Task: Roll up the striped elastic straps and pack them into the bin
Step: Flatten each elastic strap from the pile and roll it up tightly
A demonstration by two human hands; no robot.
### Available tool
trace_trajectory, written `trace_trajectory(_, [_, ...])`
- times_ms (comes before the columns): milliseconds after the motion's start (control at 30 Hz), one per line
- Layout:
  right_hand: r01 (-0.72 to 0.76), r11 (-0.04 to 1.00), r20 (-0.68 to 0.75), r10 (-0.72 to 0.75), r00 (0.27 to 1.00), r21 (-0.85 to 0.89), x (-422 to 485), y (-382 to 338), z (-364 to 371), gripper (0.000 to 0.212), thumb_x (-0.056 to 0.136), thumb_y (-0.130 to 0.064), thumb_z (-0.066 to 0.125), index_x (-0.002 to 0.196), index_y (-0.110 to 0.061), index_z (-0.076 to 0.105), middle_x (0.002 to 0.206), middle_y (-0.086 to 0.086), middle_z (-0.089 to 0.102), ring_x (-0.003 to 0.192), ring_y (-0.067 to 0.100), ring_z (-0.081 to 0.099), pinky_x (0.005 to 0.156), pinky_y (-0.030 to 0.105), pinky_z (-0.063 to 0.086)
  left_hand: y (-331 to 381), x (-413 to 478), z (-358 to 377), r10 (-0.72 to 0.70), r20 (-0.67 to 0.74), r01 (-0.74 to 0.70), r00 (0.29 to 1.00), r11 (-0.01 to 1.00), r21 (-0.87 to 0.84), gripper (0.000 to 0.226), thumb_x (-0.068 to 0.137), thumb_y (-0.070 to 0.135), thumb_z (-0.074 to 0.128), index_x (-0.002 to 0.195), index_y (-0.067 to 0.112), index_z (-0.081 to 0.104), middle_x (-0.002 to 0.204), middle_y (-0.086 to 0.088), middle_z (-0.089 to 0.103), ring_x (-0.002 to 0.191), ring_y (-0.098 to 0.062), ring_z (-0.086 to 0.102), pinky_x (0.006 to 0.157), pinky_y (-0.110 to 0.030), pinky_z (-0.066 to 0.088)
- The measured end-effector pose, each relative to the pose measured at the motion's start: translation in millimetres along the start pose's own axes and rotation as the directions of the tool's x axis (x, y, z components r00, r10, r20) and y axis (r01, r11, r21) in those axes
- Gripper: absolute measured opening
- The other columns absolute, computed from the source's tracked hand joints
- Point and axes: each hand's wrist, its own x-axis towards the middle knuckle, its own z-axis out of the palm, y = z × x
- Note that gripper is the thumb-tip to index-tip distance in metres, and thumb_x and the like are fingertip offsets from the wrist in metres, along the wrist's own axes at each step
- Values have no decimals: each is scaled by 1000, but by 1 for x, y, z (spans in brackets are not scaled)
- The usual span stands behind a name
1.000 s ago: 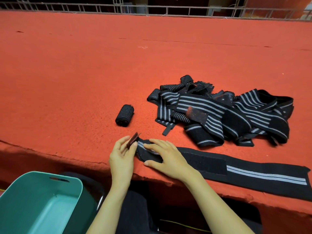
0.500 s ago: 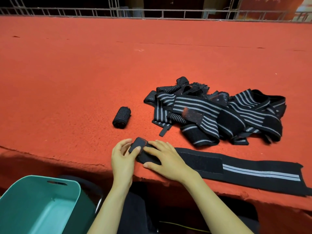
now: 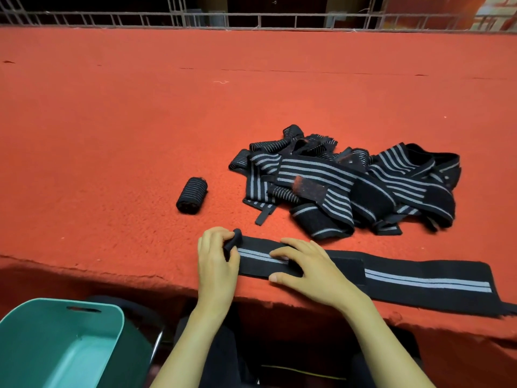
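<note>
The left hand (image 3: 216, 259) pinches the small rolled-up end (image 3: 235, 240) of a long black elastic strap with pale grey stripes (image 3: 419, 278). Its fingers curl over the little roll, though their tips are partly lost against the dark fabric. Just beside it, the right hand (image 3: 313, 271) lies flat on the same strap, fingers straight, pressing it to the red felt-covered table (image 3: 112, 121), so the stretch under the palm is hidden. Past the right wrist the strap runs flat along the near edge, and its frayed end is cut off by the border. Beyond the left hand's knuckles one black ribbed rolled strap (image 3: 192, 195) lies apart. Beyond the right hand is a tangled heap of striped black straps (image 3: 349, 186); I cannot count them. Below the left forearm, off the table, stands a teal plastic bin (image 3: 64, 302), only partly in view. A grey metal railing (image 3: 251, 19) lines the far edge.
</note>
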Motion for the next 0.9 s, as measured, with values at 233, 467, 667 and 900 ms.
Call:
trace_trajectory(233, [-50, 999, -41, 51, 998, 18, -12, 14, -5, 44, 89, -54, 55, 130, -40, 51, 145, -18, 36, 135, 0, 27, 117, 24, 3, 0, 0, 1, 86, 254, -81, 963, 996, -29, 14, 73, 7, 74, 82, 17, 70, 93, 9, 57, 92, -7, 53, 85, -4, 33])
trace_trajectory(467, [-40, 999, -30, 40, 999, 6, -15, 14, -5, 67, 72, -72, 53, 132, -41, 49, 146, -19, 34, 137, 0, 25, 115, 22, -1, 3, 8, -9, -159, 344, 245, 925, 944, -221, 28, 81, -4, 67, 87, 23, 66, 99, 0, 66, 88, -7, 64, 76, -6, 45])
trace_trajectory(667, [-40, 999, -47, 40, 998, 5, -17, 14, -4, 62, 77, -65, 60, 133, -41, 49, 146, -20, 33, 137, 0, 23, 113, 20, -3, 1, 9, -8, -295, 321, 325, 900, 945, -44, 33, 73, 16, 79, 98, 25, 58, 97, 4, 54, 86, -9, 54, 68, -8, 39])
trace_trajectory(900, [-40, 998, -61, 38, 997, -38, -19, 16, -5, 82, 63, -85, 34, 133, -42, 48, 146, -19, 34, 137, 0, 24, 116, 26, 0, 12, 10, 1, -266, 301, 270, 916, 962, 29, 33, 75, 18, 76, 99, 23, 54, 100, 4, 52, 89, -13, 56, 81, -26, 44])
